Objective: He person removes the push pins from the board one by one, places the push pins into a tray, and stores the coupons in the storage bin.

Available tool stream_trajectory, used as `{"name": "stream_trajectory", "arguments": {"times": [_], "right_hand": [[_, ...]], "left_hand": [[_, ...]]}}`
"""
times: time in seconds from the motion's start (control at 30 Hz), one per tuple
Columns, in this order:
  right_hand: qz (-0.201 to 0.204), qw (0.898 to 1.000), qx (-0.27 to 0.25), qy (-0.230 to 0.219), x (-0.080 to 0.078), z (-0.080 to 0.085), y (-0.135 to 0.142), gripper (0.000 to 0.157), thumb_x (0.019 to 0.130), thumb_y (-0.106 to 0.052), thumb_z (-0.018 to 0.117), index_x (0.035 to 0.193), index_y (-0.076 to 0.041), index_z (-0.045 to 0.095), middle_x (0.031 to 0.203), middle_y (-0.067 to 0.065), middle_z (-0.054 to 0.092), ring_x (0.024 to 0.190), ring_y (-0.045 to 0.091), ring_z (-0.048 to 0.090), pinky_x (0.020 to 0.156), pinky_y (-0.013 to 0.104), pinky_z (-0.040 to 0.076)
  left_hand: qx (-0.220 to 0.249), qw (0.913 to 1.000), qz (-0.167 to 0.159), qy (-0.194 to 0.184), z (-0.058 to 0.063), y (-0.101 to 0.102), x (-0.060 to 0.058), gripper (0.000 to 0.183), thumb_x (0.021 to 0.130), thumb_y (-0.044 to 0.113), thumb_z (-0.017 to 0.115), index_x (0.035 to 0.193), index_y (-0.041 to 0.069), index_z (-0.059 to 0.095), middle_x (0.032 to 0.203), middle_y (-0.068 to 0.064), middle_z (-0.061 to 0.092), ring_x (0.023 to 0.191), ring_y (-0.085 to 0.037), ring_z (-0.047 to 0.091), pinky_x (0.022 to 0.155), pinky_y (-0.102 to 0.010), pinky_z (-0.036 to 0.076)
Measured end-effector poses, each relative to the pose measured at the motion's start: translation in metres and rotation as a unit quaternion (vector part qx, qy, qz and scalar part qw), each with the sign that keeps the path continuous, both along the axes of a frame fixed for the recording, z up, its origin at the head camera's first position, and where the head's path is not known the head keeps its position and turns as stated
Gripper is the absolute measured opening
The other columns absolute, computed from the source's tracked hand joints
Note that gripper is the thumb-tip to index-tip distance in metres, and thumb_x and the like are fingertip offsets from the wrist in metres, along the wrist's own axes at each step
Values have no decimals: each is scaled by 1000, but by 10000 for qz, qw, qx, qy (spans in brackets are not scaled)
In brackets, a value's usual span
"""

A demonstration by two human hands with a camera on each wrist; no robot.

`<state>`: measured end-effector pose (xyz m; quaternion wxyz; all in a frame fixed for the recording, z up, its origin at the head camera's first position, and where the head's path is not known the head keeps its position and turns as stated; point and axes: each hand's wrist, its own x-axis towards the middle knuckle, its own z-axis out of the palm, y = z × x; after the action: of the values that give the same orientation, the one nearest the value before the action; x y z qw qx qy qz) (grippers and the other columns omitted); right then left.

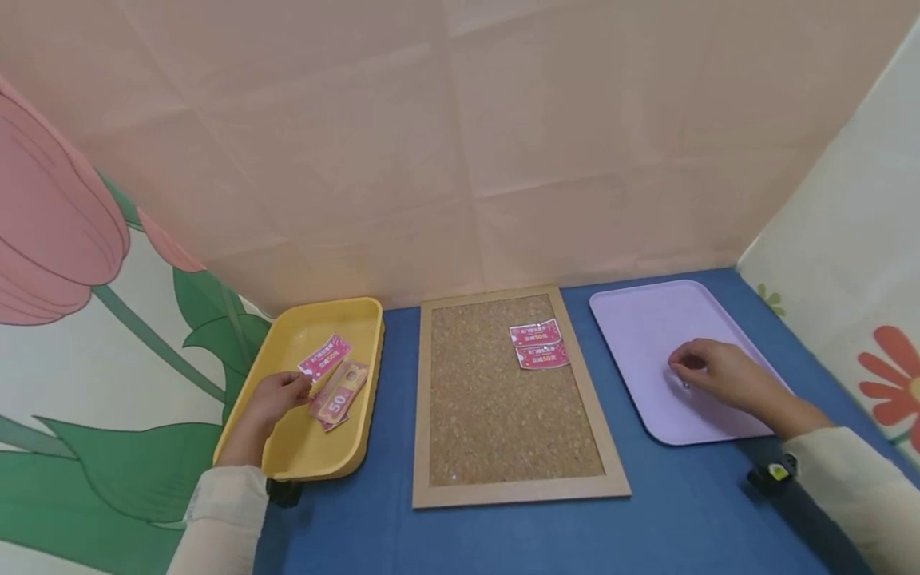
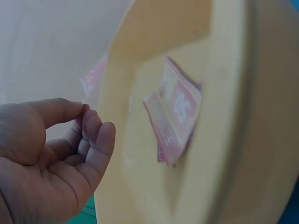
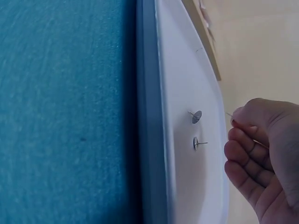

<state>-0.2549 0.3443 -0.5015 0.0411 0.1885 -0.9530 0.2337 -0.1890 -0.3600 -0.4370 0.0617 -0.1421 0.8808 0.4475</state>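
At the left, my left hand (image 1: 271, 403) pinches a pink coupon (image 1: 327, 356) by its edge above the yellow tray (image 1: 305, 323). Below it in the tray lie several overlapping pink and tan slips (image 1: 341, 397) printed with 50. Over the lilac tray (image 1: 640, 319), my right hand (image 1: 726, 377) has thumb and forefinger together on a thumbtack, whose thin point (image 3: 229, 114) peeks out in the right wrist view. Two loose thumbtacks (image 3: 196, 116) rest on the lilac tray. Two pink coupons (image 1: 535, 333) lie one above the other on the cork board (image 1: 503, 423), near its upper right.
The wood-framed board stands between the two trays on a blue cloth (image 1: 503, 539). A peach backdrop (image 1: 460, 144) rises behind them. Flower-printed walls (image 1: 812, 231) flank both sides.
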Motion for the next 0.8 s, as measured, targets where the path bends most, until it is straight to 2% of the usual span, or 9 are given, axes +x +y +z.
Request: {"name": "stream_trajectory", "arguments": {"times": [0.13, 0.27, 0.37, 0.57, 0.7, 0.8], "right_hand": [[38, 9998, 168, -38, -1, -3, 1, 12, 85, -17, 75, 95, -10, 71, 84, -3, 64, 77, 16, 57, 68, 35, 52], [75, 9996, 269, -85, -2, -5, 2, 13, 85, -16, 75, 95, -10, 71, 83, -3, 63, 76, 16, 56, 67, 34, 52], [124, 9993, 321, -146, -2, -6, 3, 13, 84, -16, 75, 95, -10, 71, 84, -3, 64, 77, 15, 56, 68, 34, 52], [187, 9991, 373, -69, -1, -7, 3, 12, 84, -13, 75, 95, -11, 71, 85, -3, 64, 78, 15, 57, 71, 38, 53], [201, 9992, 308, -161, -1, -7, 3, 12, 84, -13, 75, 95, -10, 71, 87, -2, 65, 79, 16, 58, 71, 39, 53], [197, 9991, 288, -255, 0, -7, 3, 13, 84, -13, 76, 96, -10, 71, 87, -2, 65, 79, 16, 58, 72, 39, 53]], "left_hand": [[-45, 9998, 49, -170, -6, -6, 1, 39, 101, 24, 53, 110, -13, 58, 102, -19, 62, 89, -21, 65, 81, -34, 53], [-23, 9994, 40, -348, -8, -9, 3, 41, 101, 22, 51, 117, -15, 56, 105, -22, 61, 89, -22, 64, 84, -38, 53], [-221, 9984, -42, -511, -7, -10, 5, 41, 102, 23, 50, 119, -15, 56, 103, -21, 62, 88, -22, 61, 86, -42, 52], [-827, 9938, -217, -704, -5, -11, 10, 36, 100, 26, 53, 103, -9, 62, 88, -12, 60, 82, -22, 56, 76, -37, 51], [-1237, 9886, -300, -802, -3, -11, 13, 38, 100, 31, 53, 93, -4, 62, 82, -9, 58, 78, -22, 54, 68, -33, 43], [-1353, 9872, -300, -795, -4, -9, 14, 38, 100, 34, 53, 89, -2, 61, 79, -8, 57, 75, -22, 52, 64, -32, 40]]}}
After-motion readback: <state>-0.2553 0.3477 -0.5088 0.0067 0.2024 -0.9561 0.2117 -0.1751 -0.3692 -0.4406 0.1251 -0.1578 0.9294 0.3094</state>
